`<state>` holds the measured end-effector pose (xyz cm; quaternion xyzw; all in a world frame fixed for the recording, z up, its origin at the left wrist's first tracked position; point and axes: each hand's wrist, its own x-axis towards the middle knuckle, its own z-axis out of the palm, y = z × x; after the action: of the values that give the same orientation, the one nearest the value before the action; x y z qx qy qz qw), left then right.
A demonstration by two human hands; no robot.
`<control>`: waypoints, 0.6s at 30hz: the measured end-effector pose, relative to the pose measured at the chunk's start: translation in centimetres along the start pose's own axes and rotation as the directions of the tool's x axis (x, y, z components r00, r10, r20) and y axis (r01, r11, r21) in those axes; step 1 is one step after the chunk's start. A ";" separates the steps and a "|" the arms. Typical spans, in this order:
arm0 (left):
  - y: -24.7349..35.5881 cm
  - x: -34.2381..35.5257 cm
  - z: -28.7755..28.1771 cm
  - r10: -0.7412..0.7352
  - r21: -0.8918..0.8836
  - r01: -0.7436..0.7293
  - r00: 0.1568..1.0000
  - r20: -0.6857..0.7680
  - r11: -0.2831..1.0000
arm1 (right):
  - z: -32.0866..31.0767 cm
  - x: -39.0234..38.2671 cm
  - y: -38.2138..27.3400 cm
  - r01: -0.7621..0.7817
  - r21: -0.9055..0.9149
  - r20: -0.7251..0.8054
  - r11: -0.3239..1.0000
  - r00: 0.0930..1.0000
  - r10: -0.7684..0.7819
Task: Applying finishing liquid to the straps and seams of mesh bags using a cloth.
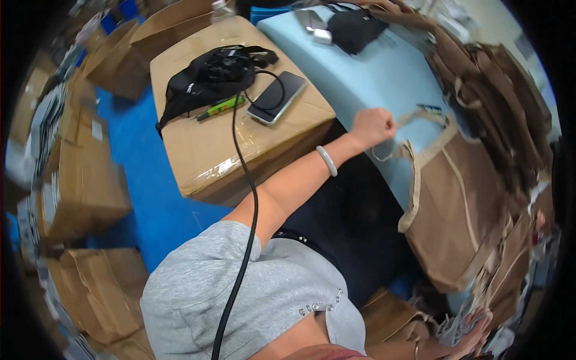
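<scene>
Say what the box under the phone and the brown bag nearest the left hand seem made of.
Box: matte cardboard, judging by tan faces and glossy tape. Brown bag: dull fabric, possibly nonwoven, from its soft sag and pale edging.

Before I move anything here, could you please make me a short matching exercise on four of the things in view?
Column one:
1. phone
2. bracelet
3. bottle
4. bag nearest the left hand

Column two:
A. clear, at the far end of the carton
B. brown, with cream trim
C. lying flat, dark screen up
D. pale, worn on the left arm

Right pairs: 1-C, 2-D, 3-A, 4-B.
</scene>
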<state>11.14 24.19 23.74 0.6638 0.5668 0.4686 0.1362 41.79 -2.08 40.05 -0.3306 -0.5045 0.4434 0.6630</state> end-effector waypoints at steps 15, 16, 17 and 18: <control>0.4 0.0 0.7 0.020 0.024 -0.019 0.999 -0.047 1.000 | -11.5 6.2 3.0 -0.058 -0.342 -0.068 0.938 0.997 0.037; 0.4 0.0 0.6 0.021 0.029 -0.019 0.999 -0.049 0.999 | -11.6 6.1 3.2 -0.058 -0.337 -0.065 0.940 0.997 0.038; 0.5 0.0 0.5 0.023 0.015 -0.023 0.999 -0.048 1.000 | -11.7 6.2 3.4 -0.058 -0.358 -0.068 0.932 0.997 0.036; 0.5 -0.1 0.3 0.025 -0.002 -0.025 0.999 -0.048 1.000 | -11.7 6.2 3.5 -0.060 -0.382 -0.071 0.922 0.997 0.036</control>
<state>11.74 24.07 23.94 0.6593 0.5611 0.4865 0.1175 52.81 5.11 36.11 -0.4799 -0.5523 0.3416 0.5899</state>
